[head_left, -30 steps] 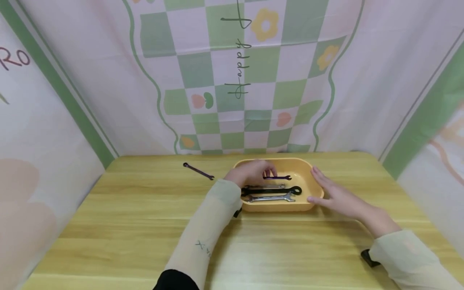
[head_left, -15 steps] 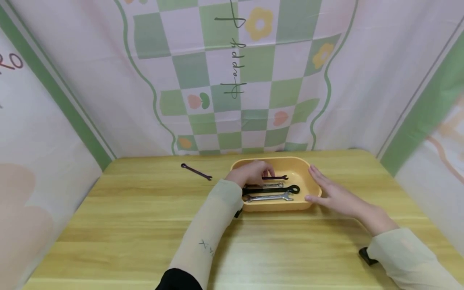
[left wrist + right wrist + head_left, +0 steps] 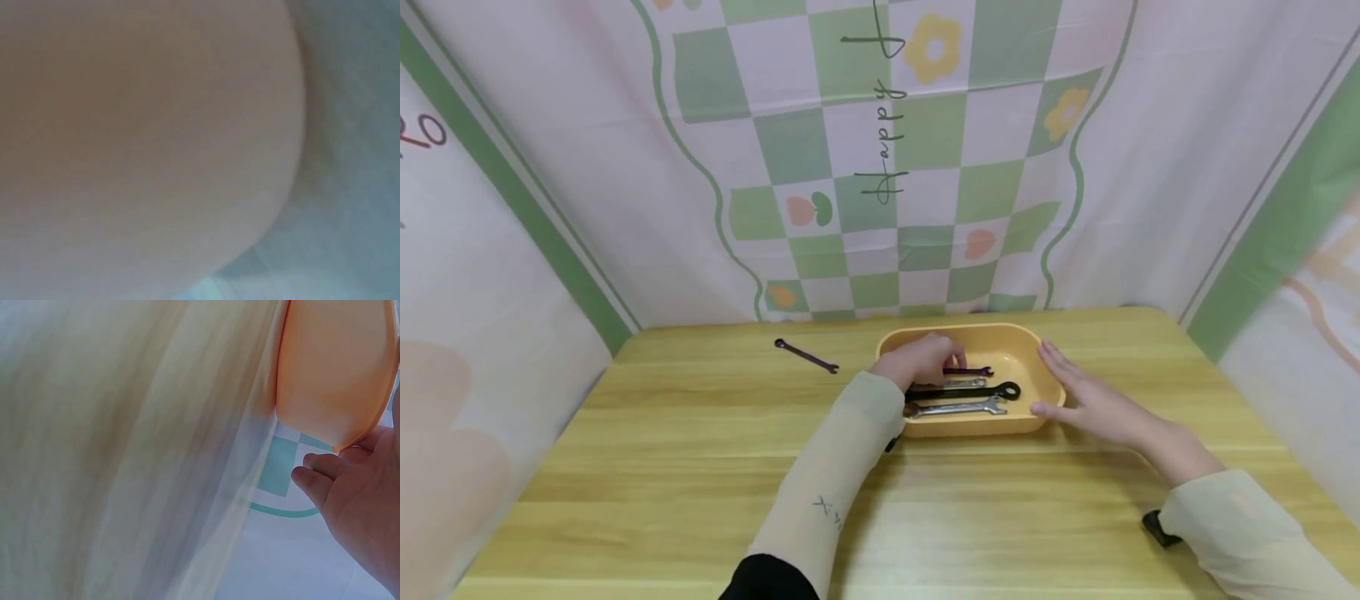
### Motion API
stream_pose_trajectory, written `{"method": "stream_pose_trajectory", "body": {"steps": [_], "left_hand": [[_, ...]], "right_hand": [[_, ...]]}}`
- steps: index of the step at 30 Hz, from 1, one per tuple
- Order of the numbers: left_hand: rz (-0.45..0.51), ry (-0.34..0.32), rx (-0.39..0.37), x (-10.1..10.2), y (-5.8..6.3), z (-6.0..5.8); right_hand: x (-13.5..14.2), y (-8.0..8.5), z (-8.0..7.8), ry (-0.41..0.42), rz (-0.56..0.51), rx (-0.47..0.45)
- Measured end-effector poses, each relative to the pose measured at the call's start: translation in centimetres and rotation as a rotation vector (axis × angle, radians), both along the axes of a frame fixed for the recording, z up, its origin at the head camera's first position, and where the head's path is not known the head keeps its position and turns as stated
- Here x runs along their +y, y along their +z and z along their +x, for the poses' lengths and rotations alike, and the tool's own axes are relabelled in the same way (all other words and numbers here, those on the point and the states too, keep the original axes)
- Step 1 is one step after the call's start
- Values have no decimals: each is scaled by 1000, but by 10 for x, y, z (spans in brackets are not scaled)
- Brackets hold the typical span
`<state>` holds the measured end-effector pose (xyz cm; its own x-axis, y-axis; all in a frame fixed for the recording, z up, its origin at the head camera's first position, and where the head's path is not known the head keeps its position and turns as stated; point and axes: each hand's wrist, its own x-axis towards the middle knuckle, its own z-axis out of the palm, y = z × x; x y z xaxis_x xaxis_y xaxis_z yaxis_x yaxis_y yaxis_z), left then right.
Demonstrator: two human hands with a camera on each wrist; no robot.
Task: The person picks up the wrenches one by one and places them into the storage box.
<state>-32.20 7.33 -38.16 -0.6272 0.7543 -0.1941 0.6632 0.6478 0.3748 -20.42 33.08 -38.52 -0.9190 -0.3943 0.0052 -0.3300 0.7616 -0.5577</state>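
Observation:
In the head view a yellow tray (image 3: pixel 977 427) holds several wrenches lying side by side. My left hand (image 3: pixel 921 358) reaches into its far left part, with curled fingers pinching a small dark purple wrench (image 3: pixel 977 372); the left end of that wrench is hidden. Nearer to me lie a small silver wrench (image 3: pixel 966 383), a black wrench (image 3: pixel 962 392) and a larger silver wrench (image 3: pixel 958 407). With fairly straight fingers, my right hand (image 3: pixel 1093 404) rests against the tray's right end. The right wrist view shows this hand at the tray's outer wall (image 3: pixel 337 369).
Another purple wrench (image 3: pixel 807 356) lies on the wooden table (image 3: pixel 700 467), left of the tray. Behind the table hangs a patterned cloth (image 3: pixel 865 158). Blurred skin (image 3: pixel 137 137) fills most of the left wrist view.
The purple wrench under my left hand has shifted slightly toward me, closer to the small silver one. My right hand stays at the tray's end. The head view has shifted a little.

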Motion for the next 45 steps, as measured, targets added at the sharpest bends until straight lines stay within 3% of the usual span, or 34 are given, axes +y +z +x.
{"method": "stream_pose_trajectory", "body": {"steps": [8, 29, 37, 45], "left_hand": [[-8, -26, -4, 1, -6, -2], [-56, 18, -5, 3, 0, 2], [-62, 43, -38, 1, 2, 4], [-73, 51, -74, -4, 12, 4]], "right_hand": [[1, -2, -1, 0, 22, -8], [0, -1, -3, 13, -6, -22], [0, -2, -3, 25, -6, -9], [2, 0, -3, 23, 4, -8]]}}
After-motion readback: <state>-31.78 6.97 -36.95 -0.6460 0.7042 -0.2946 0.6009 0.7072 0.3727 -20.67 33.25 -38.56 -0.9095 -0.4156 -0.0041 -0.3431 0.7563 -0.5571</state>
